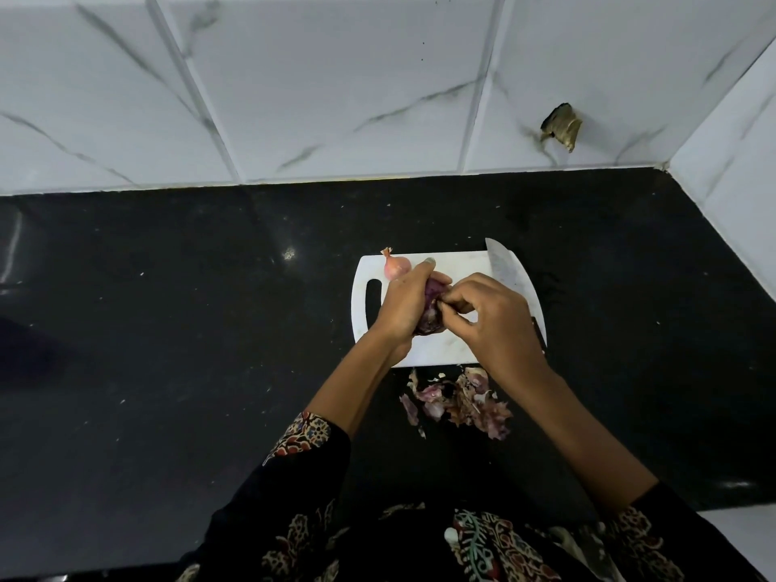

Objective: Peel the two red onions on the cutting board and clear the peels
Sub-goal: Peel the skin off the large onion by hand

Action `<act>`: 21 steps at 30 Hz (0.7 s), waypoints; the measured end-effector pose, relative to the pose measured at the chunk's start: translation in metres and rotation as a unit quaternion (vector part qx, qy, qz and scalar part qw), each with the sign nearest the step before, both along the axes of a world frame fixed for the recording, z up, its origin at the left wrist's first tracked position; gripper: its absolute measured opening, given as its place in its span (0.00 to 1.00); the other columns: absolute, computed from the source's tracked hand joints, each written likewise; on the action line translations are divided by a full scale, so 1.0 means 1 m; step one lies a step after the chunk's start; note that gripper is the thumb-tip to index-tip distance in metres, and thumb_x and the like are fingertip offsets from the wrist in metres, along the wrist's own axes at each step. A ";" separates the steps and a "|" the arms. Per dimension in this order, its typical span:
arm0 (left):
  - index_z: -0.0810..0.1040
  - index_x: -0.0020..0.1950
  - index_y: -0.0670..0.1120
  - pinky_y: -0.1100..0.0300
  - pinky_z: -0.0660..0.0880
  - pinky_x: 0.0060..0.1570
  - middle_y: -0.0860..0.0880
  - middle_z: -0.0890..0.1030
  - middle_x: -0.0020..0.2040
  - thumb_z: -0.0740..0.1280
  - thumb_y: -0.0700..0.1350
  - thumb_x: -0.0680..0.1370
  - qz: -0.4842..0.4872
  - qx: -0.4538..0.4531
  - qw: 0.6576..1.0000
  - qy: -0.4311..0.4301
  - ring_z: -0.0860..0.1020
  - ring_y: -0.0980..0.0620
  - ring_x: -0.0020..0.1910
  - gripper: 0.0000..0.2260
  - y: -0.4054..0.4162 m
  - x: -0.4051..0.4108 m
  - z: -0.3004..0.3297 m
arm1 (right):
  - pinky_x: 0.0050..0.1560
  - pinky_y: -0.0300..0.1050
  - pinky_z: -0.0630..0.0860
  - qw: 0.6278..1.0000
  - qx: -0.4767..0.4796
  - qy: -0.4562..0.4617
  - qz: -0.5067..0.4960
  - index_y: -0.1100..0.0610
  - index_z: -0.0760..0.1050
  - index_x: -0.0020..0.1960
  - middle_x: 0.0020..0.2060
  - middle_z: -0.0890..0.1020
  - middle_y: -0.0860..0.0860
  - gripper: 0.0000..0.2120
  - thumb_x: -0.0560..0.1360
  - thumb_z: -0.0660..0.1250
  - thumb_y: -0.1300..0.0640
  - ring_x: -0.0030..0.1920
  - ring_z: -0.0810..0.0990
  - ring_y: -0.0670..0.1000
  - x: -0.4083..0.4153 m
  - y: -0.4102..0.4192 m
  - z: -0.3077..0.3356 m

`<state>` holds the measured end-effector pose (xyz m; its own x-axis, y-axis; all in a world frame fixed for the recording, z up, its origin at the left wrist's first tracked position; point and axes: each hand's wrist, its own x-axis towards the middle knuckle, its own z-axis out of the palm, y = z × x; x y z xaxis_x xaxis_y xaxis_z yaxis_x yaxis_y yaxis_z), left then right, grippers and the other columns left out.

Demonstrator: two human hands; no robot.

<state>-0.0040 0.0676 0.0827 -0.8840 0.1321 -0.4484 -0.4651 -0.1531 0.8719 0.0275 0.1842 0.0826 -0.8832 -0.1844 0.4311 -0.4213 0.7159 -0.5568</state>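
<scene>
A white cutting board (445,350) lies on the black counter. Above its middle, my left hand (405,304) grips a purple red onion (430,310), fingers curled round it. My right hand (491,319) pinches the skin at the onion's right side. A second, small pink onion (395,265) with its skin on sits at the board's far left corner, just beyond my left hand. A heap of purple and papery peels (460,403) lies on the counter just in front of the board.
A knife (508,268) lies along the board's right side, blade pointing away, its handle hidden under my right hand. The black counter (189,329) meets a marble-tiled wall at the back and right. A hole with debris (562,127) marks the wall.
</scene>
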 end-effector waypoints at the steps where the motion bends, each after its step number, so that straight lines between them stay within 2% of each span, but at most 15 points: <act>1: 0.76 0.41 0.45 0.58 0.73 0.36 0.45 0.78 0.36 0.58 0.51 0.81 -0.003 -0.002 1.000 0.001 0.74 0.50 0.35 0.15 0.001 0.000 0.001 | 0.33 0.51 0.77 1.000 -0.002 0.003 -0.008 0.61 0.78 0.38 0.34 0.79 0.53 0.04 0.69 0.66 0.60 0.33 0.77 0.51 0.000 -0.001 0.000; 7: 0.76 0.40 0.45 0.59 0.70 0.34 0.45 0.77 0.35 0.57 0.52 0.81 0.000 0.008 1.000 0.001 0.71 0.47 0.37 0.16 0.003 0.002 0.001 | 0.32 0.47 0.76 0.998 0.001 0.024 -0.054 0.62 0.77 0.39 0.34 0.79 0.53 0.02 0.68 0.67 0.62 0.33 0.77 0.50 0.004 -0.006 -0.005; 10: 0.76 0.39 0.46 0.58 0.74 0.37 0.47 0.79 0.36 0.59 0.52 0.81 0.009 0.034 0.999 -0.014 0.77 0.50 0.36 0.16 0.004 0.003 0.003 | 0.36 0.43 0.75 0.996 -0.056 0.006 -0.073 0.62 0.79 0.42 0.36 0.80 0.53 0.03 0.68 0.69 0.65 0.34 0.78 0.48 0.005 -0.002 -0.003; 14: 0.75 0.38 0.47 0.61 0.74 0.33 0.50 0.79 0.34 0.58 0.53 0.81 0.020 0.065 0.997 -0.030 0.76 0.53 0.32 0.16 0.000 0.003 0.005 | 0.42 0.38 0.78 0.990 -0.126 -0.057 -0.042 0.61 0.81 0.47 0.41 0.82 0.52 0.05 0.72 0.70 0.65 0.40 0.80 0.45 0.006 0.005 0.003; 18: 0.75 0.38 0.46 0.62 0.74 0.33 0.49 0.78 0.36 0.58 0.52 0.81 0.028 0.080 0.996 -0.040 0.76 0.54 0.31 0.16 0.001 0.004 0.008 | 0.43 0.39 0.78 0.995 -0.088 -0.037 -0.040 0.61 0.82 0.47 0.42 0.82 0.53 0.05 0.72 0.71 0.63 0.42 0.80 0.48 0.008 0.002 0.003; 21: 0.76 0.37 0.46 0.61 0.74 0.35 0.49 0.79 0.35 0.59 0.52 0.81 0.034 0.077 0.996 -0.040 0.76 0.54 0.32 0.16 0.002 0.005 0.007 | 0.39 0.44 0.79 0.999 -0.014 0.013 -0.040 0.63 0.82 0.46 0.40 0.82 0.54 0.04 0.71 0.69 0.64 0.39 0.81 0.50 0.009 -0.002 0.002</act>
